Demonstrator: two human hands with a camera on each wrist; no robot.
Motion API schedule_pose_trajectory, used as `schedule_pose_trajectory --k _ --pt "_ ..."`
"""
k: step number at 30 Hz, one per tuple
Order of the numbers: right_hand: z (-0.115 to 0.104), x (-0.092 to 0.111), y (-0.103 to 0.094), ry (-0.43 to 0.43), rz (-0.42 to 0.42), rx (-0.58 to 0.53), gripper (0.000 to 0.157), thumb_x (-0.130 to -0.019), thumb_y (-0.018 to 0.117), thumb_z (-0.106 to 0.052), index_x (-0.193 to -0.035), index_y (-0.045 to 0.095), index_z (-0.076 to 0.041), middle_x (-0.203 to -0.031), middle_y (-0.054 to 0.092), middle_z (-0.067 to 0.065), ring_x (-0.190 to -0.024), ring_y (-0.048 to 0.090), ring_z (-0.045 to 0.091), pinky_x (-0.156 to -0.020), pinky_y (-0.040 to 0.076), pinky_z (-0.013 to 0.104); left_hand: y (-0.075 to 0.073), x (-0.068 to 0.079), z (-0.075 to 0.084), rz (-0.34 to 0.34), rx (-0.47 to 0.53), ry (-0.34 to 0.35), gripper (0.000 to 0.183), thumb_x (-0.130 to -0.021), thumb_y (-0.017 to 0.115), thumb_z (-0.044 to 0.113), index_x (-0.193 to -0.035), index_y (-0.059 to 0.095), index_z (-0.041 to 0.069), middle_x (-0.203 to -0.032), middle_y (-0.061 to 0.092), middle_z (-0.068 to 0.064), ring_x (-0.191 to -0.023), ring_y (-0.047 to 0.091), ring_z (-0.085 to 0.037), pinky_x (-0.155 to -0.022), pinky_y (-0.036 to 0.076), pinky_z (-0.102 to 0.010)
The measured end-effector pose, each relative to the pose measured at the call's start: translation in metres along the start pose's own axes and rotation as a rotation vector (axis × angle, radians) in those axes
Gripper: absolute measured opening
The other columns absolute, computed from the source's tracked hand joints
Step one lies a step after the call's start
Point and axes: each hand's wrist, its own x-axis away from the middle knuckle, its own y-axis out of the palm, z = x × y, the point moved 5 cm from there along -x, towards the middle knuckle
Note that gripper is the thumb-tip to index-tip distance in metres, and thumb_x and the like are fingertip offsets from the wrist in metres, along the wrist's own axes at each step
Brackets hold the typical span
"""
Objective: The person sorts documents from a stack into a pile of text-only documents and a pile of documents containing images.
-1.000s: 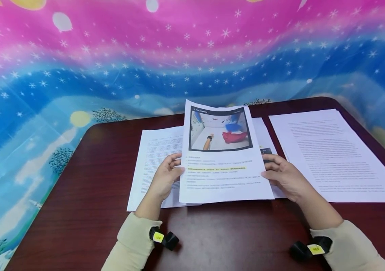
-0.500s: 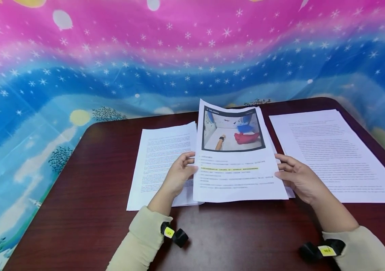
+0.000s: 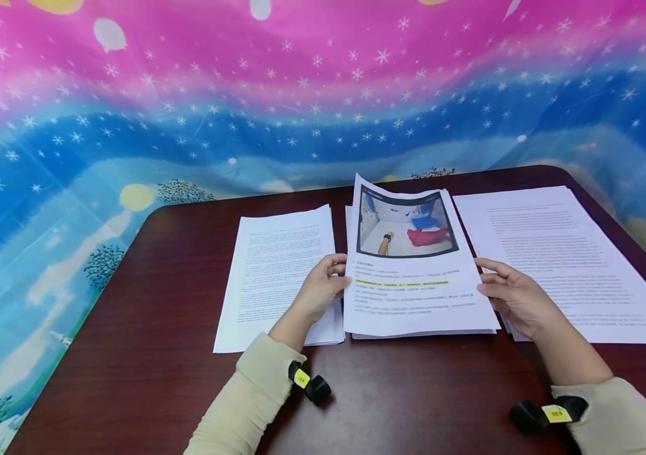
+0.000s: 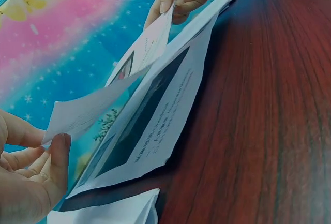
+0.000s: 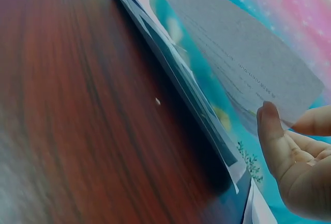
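Both hands hold a printed sheet of paper (image 3: 408, 297) by its side edges, raised over the middle paper stack (image 4: 170, 125). A photo with a red cloth and a blue item is printed on its upper half, above lines of text with one highlighted in yellow. My left hand (image 3: 318, 287) pinches the left edge between thumb and fingers; the left wrist view shows this grip close up, with the sheet bowing. Opposite, my right hand (image 3: 519, 297) pinches the right edge, its thumb (image 5: 271, 131) on the near face. Air shows between sheet and stack in both wrist views.
A text-covered paper stack (image 3: 277, 278) lies to the left on the dark red-brown table (image 3: 129, 328). Another printed stack (image 3: 573, 265) lies to the right, close to my right hand. A pink and blue snowflake curtain (image 3: 243, 95) hangs behind the table's far edge.
Both hands have carried the sheet to the right, from overlapping the left stack to over the middle one. More of the left stack now shows.
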Motion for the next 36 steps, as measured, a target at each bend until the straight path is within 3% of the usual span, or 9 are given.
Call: schedule_pose_trajectory --k 6,10,27,31,36 --pt "0.003 -0.001 -0.007 0.022 0.055 0.078 0.035 -0.081 0.054 0.002 -0.109 0.051 -0.019 -0.087 0.061 -0.001 -0.073 0.059 0.009 -0.058 0.048 0.021 0.003 -0.003 -0.008 -0.008 0.0 -0.033 0.042 -0.08 0.047 -0.009 -0.121 0.04 -0.002 -0.104 0.051 -0.014 -0.083 0.053 -0.018 -0.069 0.047 -0.03" --pt "0.005 -0.002 -0.012 0.034 0.086 0.124 0.037 -0.08 0.056 0.001 -0.113 0.048 -0.015 -0.086 0.061 -0.003 -0.073 0.059 0.009 -0.059 0.048 0.021 0.007 0.0 -0.004 -0.026 0.003 -0.036 0.043 -0.08 0.046 -0.01 -0.122 0.038 -0.005 -0.106 0.05 -0.018 -0.084 0.053 -0.021 -0.071 0.047 -0.031" --pt "0.002 -0.002 -0.023 0.049 0.185 0.251 0.031 -0.083 0.05 0.003 -0.106 0.048 -0.018 -0.082 0.058 -0.009 -0.071 0.056 0.004 -0.058 0.046 0.019 0.012 -0.01 -0.017 -0.023 -0.026 -0.057 0.041 -0.079 0.048 -0.01 -0.119 0.04 -0.004 -0.101 0.051 -0.016 -0.078 0.052 -0.017 -0.067 0.048 -0.03" --pt "0.002 -0.002 -0.026 0.063 0.218 0.34 0.031 -0.084 0.051 0.0 -0.111 0.047 -0.014 -0.081 0.057 -0.013 -0.07 0.055 0.003 -0.058 0.046 0.019 0.01 -0.01 -0.017 -0.022 -0.008 -0.053 0.041 -0.079 0.048 -0.01 -0.118 0.039 -0.006 -0.101 0.05 -0.018 -0.076 0.051 -0.016 -0.067 0.048 -0.029" --pt "0.003 -0.003 -0.029 0.075 0.246 0.527 0.042 -0.085 0.051 -0.006 -0.124 0.037 0.004 -0.084 0.056 -0.012 -0.073 0.054 -0.001 -0.061 0.046 0.019 0.008 -0.009 -0.017 -0.032 -0.004 -0.052 0.04 -0.08 0.048 -0.008 -0.118 0.038 -0.008 -0.103 0.049 -0.02 -0.076 0.052 -0.017 -0.069 0.048 -0.03"
